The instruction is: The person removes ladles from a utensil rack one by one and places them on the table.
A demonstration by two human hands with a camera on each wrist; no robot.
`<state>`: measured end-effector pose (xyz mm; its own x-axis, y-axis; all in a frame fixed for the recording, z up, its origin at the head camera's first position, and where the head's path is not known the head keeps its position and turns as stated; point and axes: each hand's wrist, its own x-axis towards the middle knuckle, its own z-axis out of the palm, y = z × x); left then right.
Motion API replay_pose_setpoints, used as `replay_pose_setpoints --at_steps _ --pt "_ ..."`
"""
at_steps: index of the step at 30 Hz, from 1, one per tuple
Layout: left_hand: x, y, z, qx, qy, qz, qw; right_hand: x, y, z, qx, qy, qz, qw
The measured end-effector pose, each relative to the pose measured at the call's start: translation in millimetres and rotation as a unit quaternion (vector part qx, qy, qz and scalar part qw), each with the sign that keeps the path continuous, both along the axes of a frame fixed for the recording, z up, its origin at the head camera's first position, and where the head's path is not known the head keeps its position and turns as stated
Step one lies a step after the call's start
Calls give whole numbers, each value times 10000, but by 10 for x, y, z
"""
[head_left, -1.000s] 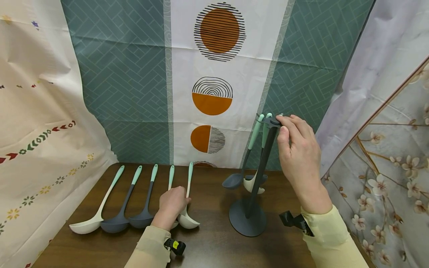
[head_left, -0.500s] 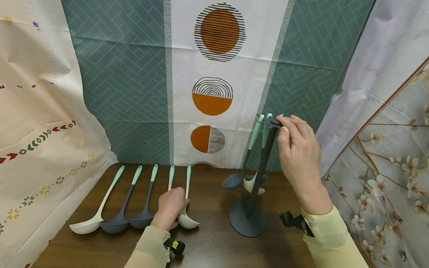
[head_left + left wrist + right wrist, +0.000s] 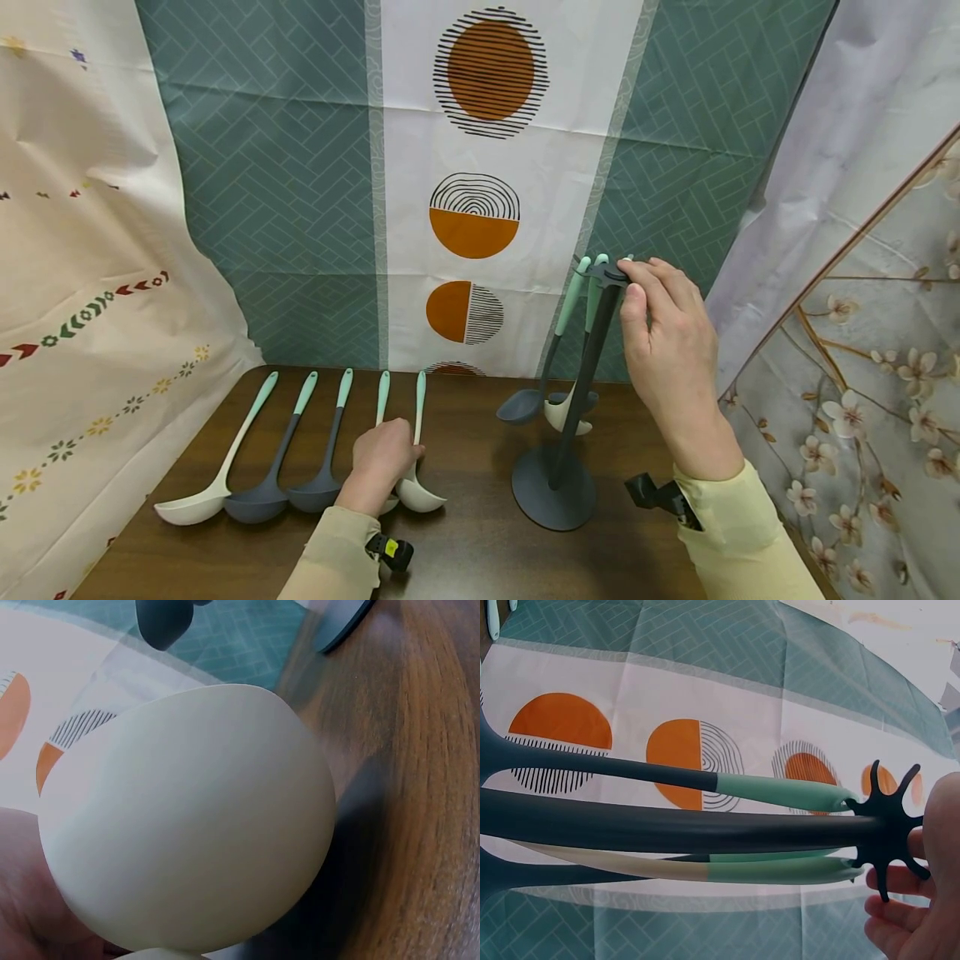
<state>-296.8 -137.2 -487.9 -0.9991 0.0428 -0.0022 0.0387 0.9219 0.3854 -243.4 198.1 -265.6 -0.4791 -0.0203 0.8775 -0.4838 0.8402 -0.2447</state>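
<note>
My left hand [image 3: 386, 460] grips the cream shaft of the rightmost ladle [image 3: 419, 495], which has a mint handle. That ladle's rounded bowl [image 3: 187, 817] fills much of the left wrist view. Under the same hand lies another cream ladle [image 3: 384, 392], mostly hidden. At the right, my right hand [image 3: 670, 358] holds the top of a dark grey utensil stand [image 3: 587, 379]. Its hooked hub [image 3: 887, 819] shows in the right wrist view, with fingers curled behind it. Several mint-handled ladles hang there, among them a grey ladle [image 3: 522, 405] and a cream one [image 3: 558, 414].
Left of my left hand, a cream ladle [image 3: 193, 507] and two grey ladles [image 3: 258, 502] [image 3: 318, 490] lie in a row on the brown wooden table [image 3: 480, 550]. A patterned curtain [image 3: 300, 208] hangs behind, and a floral panel [image 3: 862, 417] stands at the right.
The rightmost ladle's handle end has swung slightly left and lower in the head view, with my left hand shifting slightly left. My right hand and the stand stay put.
</note>
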Motion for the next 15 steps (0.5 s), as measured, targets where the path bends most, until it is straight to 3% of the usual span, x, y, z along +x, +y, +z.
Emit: replay_pose_setpoints --at_steps 15 --pt "-23 -22 69 123 179 93 9997 4 -20 27 8 3 -22 10000"
